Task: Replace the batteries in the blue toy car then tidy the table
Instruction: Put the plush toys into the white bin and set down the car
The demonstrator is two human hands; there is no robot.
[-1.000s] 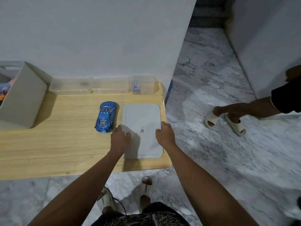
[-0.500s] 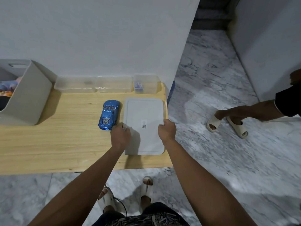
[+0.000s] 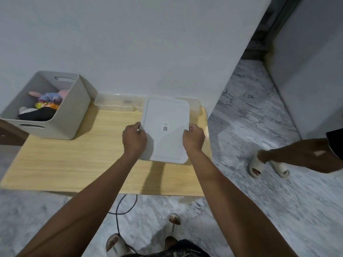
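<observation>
Head view, left hand (image 3: 134, 139) and right hand (image 3: 194, 138) gripping opposite edges of white tray (image 3: 165, 115), lifted above wooden table (image 3: 74, 160), blue toy car hidden, grey bin (image 3: 74, 108) at 10 o'clock.

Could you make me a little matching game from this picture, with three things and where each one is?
Things:
1. white tray
2. grey bin
3. black cable

Places:
a. on the floor below the table's near edge
b. held by both hands
c. far left of the table, with soft toys inside

Pairs: 1-b, 2-c, 3-a
</observation>
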